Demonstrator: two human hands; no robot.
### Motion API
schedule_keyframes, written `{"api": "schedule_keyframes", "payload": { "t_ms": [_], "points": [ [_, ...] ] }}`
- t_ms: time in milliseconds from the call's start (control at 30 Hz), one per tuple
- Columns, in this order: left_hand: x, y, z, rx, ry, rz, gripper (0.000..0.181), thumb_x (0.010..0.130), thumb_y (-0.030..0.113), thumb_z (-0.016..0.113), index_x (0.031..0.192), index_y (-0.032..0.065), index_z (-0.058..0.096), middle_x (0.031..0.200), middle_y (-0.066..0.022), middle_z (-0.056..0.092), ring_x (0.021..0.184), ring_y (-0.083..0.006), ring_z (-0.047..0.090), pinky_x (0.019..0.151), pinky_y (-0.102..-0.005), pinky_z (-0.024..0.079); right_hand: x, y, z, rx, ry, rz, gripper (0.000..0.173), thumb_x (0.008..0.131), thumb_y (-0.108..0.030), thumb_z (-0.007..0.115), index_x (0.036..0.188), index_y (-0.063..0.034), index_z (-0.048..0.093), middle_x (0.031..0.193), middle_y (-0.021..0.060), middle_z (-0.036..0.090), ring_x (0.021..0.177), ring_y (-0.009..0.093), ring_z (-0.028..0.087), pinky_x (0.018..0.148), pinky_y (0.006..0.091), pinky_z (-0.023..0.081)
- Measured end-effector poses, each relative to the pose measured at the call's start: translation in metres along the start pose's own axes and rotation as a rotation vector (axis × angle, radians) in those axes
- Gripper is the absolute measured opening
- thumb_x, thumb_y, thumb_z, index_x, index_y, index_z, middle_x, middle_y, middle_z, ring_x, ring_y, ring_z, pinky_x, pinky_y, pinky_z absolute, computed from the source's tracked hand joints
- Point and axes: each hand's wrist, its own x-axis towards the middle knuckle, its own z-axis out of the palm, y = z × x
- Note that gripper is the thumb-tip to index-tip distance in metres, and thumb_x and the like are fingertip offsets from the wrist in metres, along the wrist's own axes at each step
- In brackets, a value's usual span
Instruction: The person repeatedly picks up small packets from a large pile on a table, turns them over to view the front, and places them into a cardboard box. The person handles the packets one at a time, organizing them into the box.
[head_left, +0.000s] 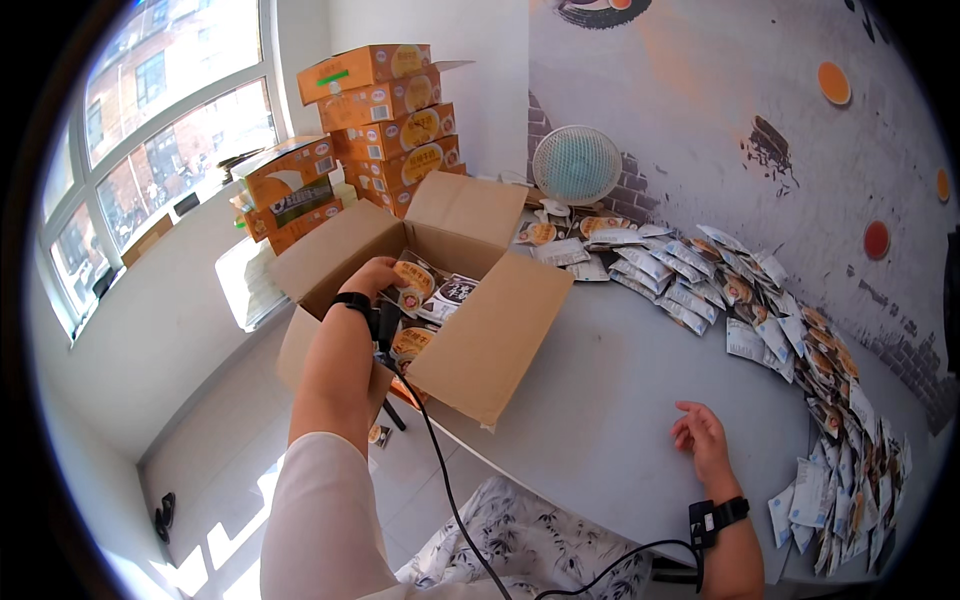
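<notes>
My left hand (373, 276) reaches into an open cardboard box (491, 337), its fingertips at the edge of a printed food sachet (414, 279). Whether the fingers grip that sachet is hard to tell. More sachets lie in the box, among them a dark-and-white one (451, 294). All of the box's visible flaps are folded outward. On the right, my right hand (701, 439) hovers over or rests on the grey tabletop (592, 382), holding nothing, with its fingers loosely bent and apart. Both wrists wear black straps with cabled devices.
Overlapping sachets (679, 274) curve along the table's back and right side, ending in a dense pile (847, 495). A small fan (577, 165) stands behind them. Orange printed cartons (397, 135) are stacked behind the box. Black cables (442, 465) hang before me. One sachet (379, 435) lies on the floor.
</notes>
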Motion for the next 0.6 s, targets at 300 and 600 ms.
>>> {"api": "schedule_keyframes", "payload": {
  "t_ms": [300,600],
  "points": [
    [0.018,-0.024,-0.006,0.587,0.155,0.082,0.057,0.062,0.011,0.079,0.115,0.0034,0.059,0.109,-0.0135,0.063,0.100,-0.0229,0.059,0.087,-0.0319,0.045,-0.007,-0.007,0.002,-0.006,-0.008,0.014,0.036,0.092,-0.033,0.049,0.112,-0.0037,0.054,0.078,0.0030,0.058,0.061,0.006,0.051,0.058,0.0196,0.042],
    [-0.013,0.009,0.012,0.267,0.221,0.242,0.049,0.076,0.007,0.065,0.120,-0.0054,0.049,0.119,-0.0191,0.054,0.112,-0.0280,0.050,0.094,-0.0349,0.039,0.003,0.006,-0.009,-0.008,-0.080,-0.040,0.031,0.093,-0.029,0.048,0.113,-0.0057,0.054,0.081,0.0034,0.058,0.064,0.008,0.053,0.058,0.0213,0.044]
  ]
}}
